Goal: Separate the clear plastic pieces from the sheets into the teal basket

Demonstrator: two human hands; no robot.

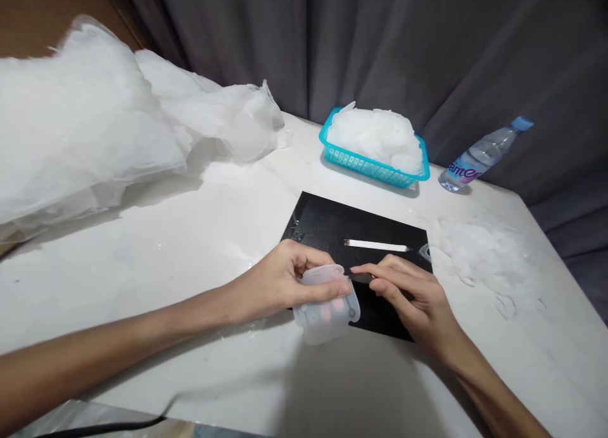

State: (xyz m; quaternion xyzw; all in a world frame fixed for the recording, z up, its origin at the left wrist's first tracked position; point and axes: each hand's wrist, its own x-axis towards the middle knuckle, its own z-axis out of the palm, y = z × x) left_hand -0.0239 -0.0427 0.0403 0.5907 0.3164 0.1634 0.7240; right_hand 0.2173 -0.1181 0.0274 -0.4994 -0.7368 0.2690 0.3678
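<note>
My left hand (308, 276) is closed around a translucent, whitish plastic piece (327, 321) with rounded corners and small holes, its fingers showing faintly through it. At the piece's right edge, my right hand (408, 292) pinches a thin, dark blade-like tool (363, 277), the index finger stretched along it. The tool's tip meets or nearly meets the plastic edge; most of its handle is hidden in the hand. Beneath both hands lies a black mat (327, 219). A slim white stick with dark ends (377, 245) rests on the mat beyond my right hand.
A turquoise basket (365, 166) heaped with whitish pieces stands at the back. Right of it is a water bottle (484, 153). Clear scraps (494, 254) lie on the right of the white table (228, 216). Large filled plastic bags (85, 121) cover the left; a black cable (114, 426) runs along the front.
</note>
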